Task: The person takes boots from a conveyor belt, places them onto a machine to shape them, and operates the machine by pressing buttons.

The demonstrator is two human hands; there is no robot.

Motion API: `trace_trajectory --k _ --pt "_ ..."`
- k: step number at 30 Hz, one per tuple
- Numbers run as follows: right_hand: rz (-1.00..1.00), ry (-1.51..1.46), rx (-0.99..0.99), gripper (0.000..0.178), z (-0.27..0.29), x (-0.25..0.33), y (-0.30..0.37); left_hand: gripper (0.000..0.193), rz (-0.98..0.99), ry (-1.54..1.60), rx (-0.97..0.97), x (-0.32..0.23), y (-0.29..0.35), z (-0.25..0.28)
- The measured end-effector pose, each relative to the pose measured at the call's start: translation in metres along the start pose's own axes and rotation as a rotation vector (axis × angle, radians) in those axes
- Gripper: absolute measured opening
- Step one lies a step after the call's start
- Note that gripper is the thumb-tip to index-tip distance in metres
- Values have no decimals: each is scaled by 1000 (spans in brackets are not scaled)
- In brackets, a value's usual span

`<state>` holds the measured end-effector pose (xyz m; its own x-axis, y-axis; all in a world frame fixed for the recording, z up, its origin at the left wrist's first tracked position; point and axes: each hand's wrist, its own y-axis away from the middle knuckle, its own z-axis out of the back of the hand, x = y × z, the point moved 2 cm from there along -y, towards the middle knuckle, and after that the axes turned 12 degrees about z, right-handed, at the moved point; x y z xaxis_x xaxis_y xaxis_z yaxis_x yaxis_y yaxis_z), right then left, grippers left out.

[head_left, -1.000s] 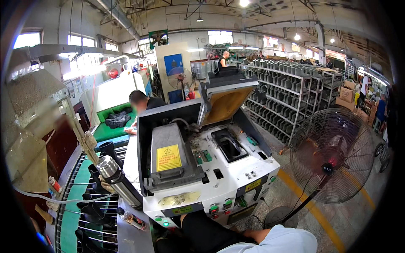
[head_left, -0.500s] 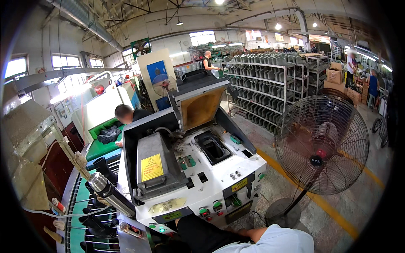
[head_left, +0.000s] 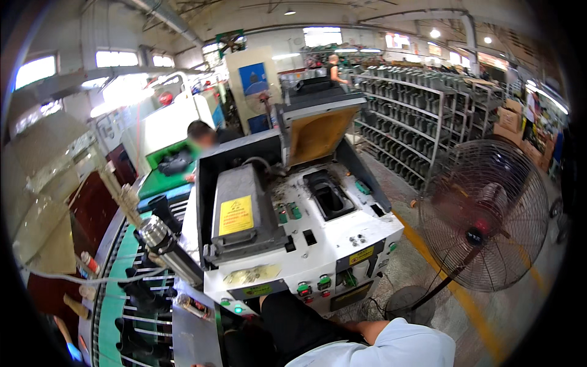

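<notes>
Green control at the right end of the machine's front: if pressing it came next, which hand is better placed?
Probably the right hand: the green control sits on that side of the machine, and the right forearm lies roughly below it in the picture. Neither hand shows clearly, so this is tentative.

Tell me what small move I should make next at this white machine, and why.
Perhaps reach your left hand toward a black boot on the conveyor: the boots are on your left, the machine's lid stands raised behind a black-rimmed opening where no boot shows, and neither hand is plainly in view holding anything.
</notes>
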<state>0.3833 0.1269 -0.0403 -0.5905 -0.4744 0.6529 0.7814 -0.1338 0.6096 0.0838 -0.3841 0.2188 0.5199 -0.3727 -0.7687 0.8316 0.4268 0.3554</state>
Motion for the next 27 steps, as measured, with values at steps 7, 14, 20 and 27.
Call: trace_trajectory --k 7,14,20,27 --pt "-193 -180 28 57 1 33 7 16 -298 -10 -412 67 -61 6" --pt "-216 332 -66 46 48 32 4 9 -549 -62 -527 46 -44 -25" --pt "480 56 -684 21 121 206 61 22 -309 -225 -213 70 -64 -19" --pt "748 295 -1236 13 228 361 95 9 -287 34 -428 44 -53 -25"
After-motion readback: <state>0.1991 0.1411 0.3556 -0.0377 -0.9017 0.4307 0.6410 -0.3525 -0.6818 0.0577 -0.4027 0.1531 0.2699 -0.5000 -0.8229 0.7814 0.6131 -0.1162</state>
